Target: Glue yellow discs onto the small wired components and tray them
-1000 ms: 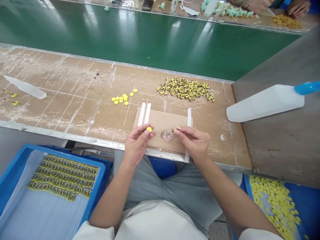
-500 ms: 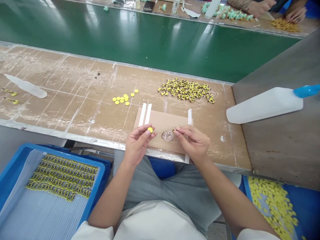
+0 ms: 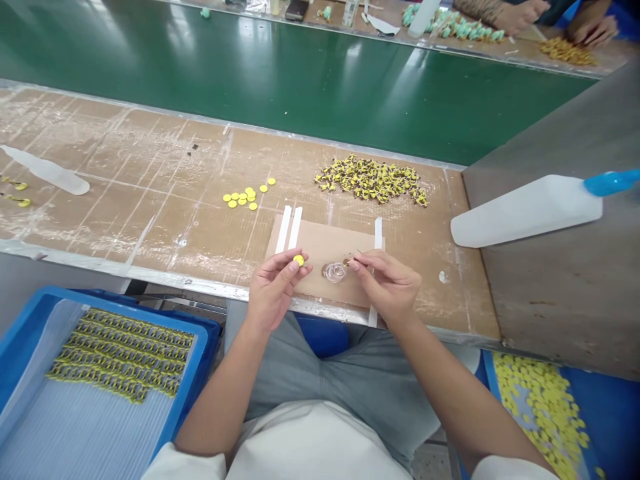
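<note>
Between the thumb and fingers of my left hand (image 3: 274, 285) is a small round yellow disc (image 3: 299, 260), its flat face turned up. My right hand (image 3: 386, 280) pinches something small and thin, with a fine tip showing at the fingertips; its kind is too small to make out. Below and between the hands, a clear coil-like blob (image 3: 334, 272) lies on a cardboard sheet (image 3: 330, 237) taped to the bench. Several loose yellow discs (image 3: 250, 192) lie to the left behind the sheet. Behind it on the right is a heap of small yellow-and-dark pieces (image 3: 373, 179).
A white bottle with a blue cap (image 3: 530, 210) leans at right near a metal panel (image 3: 560, 267). At lower left, a blue tray (image 3: 204, 347) holds rows of yellow-and-dark pieces. More yellow discs (image 3: 543, 407) fill a bin lower right. Across the green belt (image 3: 250, 80), other people's hands (image 3: 525, 17) work.
The whole view has shifted very slightly. Both hands keep their grips and stay almost in place above the cardboard sheet.
</note>
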The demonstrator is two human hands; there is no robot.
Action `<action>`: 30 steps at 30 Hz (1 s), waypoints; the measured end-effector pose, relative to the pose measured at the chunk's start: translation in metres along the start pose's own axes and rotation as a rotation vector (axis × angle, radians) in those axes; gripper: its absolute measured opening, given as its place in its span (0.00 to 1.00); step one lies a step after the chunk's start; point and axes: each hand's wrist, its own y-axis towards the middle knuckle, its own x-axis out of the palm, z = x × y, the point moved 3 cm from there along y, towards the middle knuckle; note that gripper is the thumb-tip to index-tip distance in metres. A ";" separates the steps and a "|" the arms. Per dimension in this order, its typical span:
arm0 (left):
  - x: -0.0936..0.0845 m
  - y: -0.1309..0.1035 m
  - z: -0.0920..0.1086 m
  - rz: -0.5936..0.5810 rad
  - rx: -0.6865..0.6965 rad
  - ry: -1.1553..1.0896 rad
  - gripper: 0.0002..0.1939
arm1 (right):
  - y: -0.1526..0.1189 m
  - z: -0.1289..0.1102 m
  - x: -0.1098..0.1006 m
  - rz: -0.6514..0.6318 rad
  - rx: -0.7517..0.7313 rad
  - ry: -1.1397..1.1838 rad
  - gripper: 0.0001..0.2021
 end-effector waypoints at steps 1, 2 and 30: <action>0.000 -0.001 0.000 0.002 -0.001 0.000 0.14 | 0.000 0.001 -0.001 0.031 0.027 0.013 0.07; 0.000 -0.002 -0.001 0.005 -0.002 -0.001 0.14 | -0.001 0.001 -0.002 0.060 0.063 0.033 0.07; 0.044 -0.045 -0.020 -0.121 -0.151 -0.038 0.12 | -0.020 -0.061 -0.004 0.116 0.344 0.412 0.07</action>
